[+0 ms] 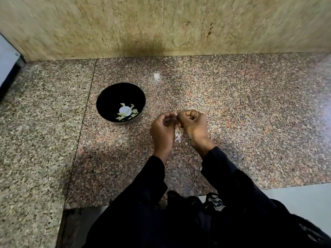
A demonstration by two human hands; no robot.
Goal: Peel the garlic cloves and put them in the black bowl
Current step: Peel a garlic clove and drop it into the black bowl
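A speckled pink-and-grey granite counter point(232, 113) ran below a mottled beige stone wall point(107, 24), and a pale grey appliance edge point(7, 59) cut in at the far left; a small label on it was too blurred to read. Black sleeves point(232, 179) reached in from the bottom of the view. Left of the hands, well apart from them, stood a round glossy black bowl point(107, 97) holding several peeled pale yellow garlic cloves point(123, 113) scattered around a bright glare spot, their long axes pointing various ways. The left hand point(162, 131) and the right hand point(194, 126) met above the counter, fingers curled, both pinching a small garlic clove point(176, 119) between their fingertips; the clove was mostly hidden, so its long axis could not be told. Directly under the grip, between the wrists, lay thin whitish-pink scraps of garlic skin point(177, 136) on the counter.
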